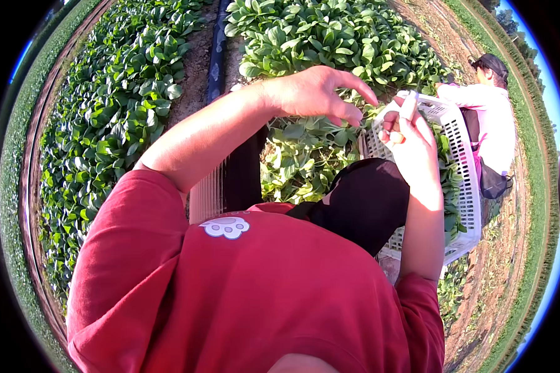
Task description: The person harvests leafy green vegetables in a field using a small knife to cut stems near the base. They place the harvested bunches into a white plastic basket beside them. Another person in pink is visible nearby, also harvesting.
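My left hand (322,94) hangs above the leafy green plants, palm down, with thumb and forefinger apart and nothing between them. To its right, my right hand (412,140) is raised over the near-left side of a white plastic crate (469,186), its fingers curled inward. A small orange spot shows at those fingertips, and one finger looks whitish; what the hand holds is too small to make out. Inside the crate lie loose green leaves (449,180), partly hidden by my right forearm. Below my left hand, paler cut-looking leaves (302,163) cover the ground.
Dense leafy greens (336,37) grow ahead, with another planted bed (115,118) at the left. A dark strip (218,53) runs between the beds. My dark-clad knee (370,199) is beside the crate. Beyond it, another person (494,118) in a pale top and dark cap crouches.
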